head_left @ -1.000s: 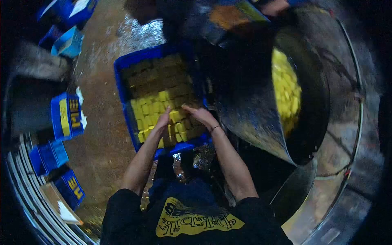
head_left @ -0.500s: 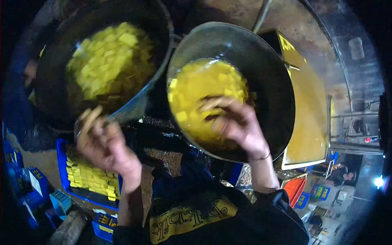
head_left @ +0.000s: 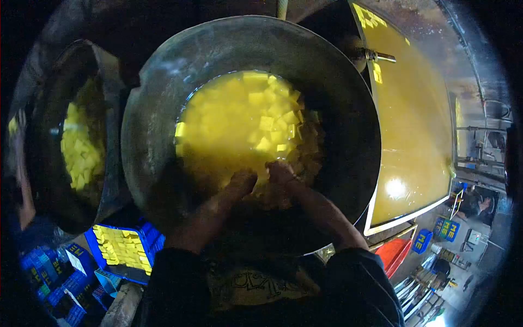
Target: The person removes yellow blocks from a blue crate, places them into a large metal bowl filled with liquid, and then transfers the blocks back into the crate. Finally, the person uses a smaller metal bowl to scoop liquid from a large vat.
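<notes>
A large dark wok (head_left: 163, 71) sits in front of me with cloudy yellow liquid in it. Yellow blocks (head_left: 267, 122) that look like tofu lie in the liquid, heaped mostly at its far and right side. My left hand (head_left: 243, 181) reaches down into the near part of the liquid. Close beside it on the right, my right hand (head_left: 280, 171) dips in as well, just below the heaped blocks. The fingers of both hands are under the cloudy liquid or in shadow, so what they touch is hidden.
Left stands a second wok (head_left: 106, 136) with more yellow blocks. A blue crate (head_left: 155, 240) of yellow blocks is at lower left. On the right is a wide vat (head_left: 417, 125) of yellow liquid, with a metal tap (head_left: 384, 57) near its edge and a red container (head_left: 393, 255) below.
Both hands have gone down from above the woks into the liquid of one wok, the left hand moving rightward. My view has turned left to right, centring that wok.
</notes>
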`<control>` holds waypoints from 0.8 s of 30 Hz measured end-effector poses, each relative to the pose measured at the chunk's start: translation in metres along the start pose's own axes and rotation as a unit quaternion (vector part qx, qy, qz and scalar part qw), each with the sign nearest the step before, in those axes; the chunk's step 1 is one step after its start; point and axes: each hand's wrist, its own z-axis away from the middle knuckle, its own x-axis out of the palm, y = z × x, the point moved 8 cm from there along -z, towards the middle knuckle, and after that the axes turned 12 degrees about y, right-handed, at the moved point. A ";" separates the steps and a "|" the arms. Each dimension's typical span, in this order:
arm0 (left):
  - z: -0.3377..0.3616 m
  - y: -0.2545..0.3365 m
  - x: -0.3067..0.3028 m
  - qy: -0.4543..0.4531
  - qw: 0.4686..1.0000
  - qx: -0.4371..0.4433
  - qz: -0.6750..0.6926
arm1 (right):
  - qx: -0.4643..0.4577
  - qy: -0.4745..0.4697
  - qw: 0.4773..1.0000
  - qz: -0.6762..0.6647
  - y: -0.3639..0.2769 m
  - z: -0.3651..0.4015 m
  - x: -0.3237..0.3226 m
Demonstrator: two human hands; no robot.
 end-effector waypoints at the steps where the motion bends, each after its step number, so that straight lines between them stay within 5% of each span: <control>1: 0.006 0.003 -0.004 -0.020 0.998 -0.056 0.006 | -0.062 0.002 0.998 -0.004 -0.009 0.007 0.010; 4: 0.008 0.002 0.017 -0.049 0.996 -0.068 0.036 | -0.051 0.150 0.927 -0.340 0.041 -0.001 0.164; 7: 0.011 -0.004 0.023 -0.054 0.994 -0.055 0.073 | -0.117 -0.007 0.993 -0.035 0.008 0.028 0.071; 10: 0.009 -0.008 0.018 -0.056 0.992 -0.040 0.110 | -0.052 -0.109 0.991 -0.064 0.021 0.019 0.071; 14: 0.006 -0.014 0.006 -0.051 0.986 -0.016 0.160 | -0.122 -0.086 0.985 -0.088 0.035 0.003 0.076; 16: -0.001 -0.018 0.002 -0.036 0.982 0.004 0.188 | -0.204 0.068 0.845 -0.490 0.051 -0.007 0.091; 18: -0.015 -0.050 0.043 -0.067 0.945 -0.052 0.315 | -0.144 -0.085 0.937 -0.308 0.039 -0.023 0.005; 19: -0.025 -0.062 0.059 -0.097 0.889 -0.106 0.435 | -0.137 -0.164 0.957 -0.198 0.033 -0.027 -0.046; 20: -0.035 -0.058 0.039 -0.096 0.889 -0.105 0.435 | -0.118 -0.179 0.955 -0.206 0.041 -0.035 -0.061; 22: -0.064 -0.054 -0.045 0.076 0.924 -0.128 0.353 | -0.069 -0.138 0.948 -0.278 0.072 -0.061 -0.085; 23: -0.082 -0.057 -0.043 0.077 0.924 -0.128 0.353 | -0.047 -0.113 0.946 -0.300 0.082 -0.080 -0.096; 24: -0.101 -0.061 -0.050 0.170 0.917 -0.084 0.352 | -0.022 -0.083 0.946 -0.311 0.096 -0.101 -0.103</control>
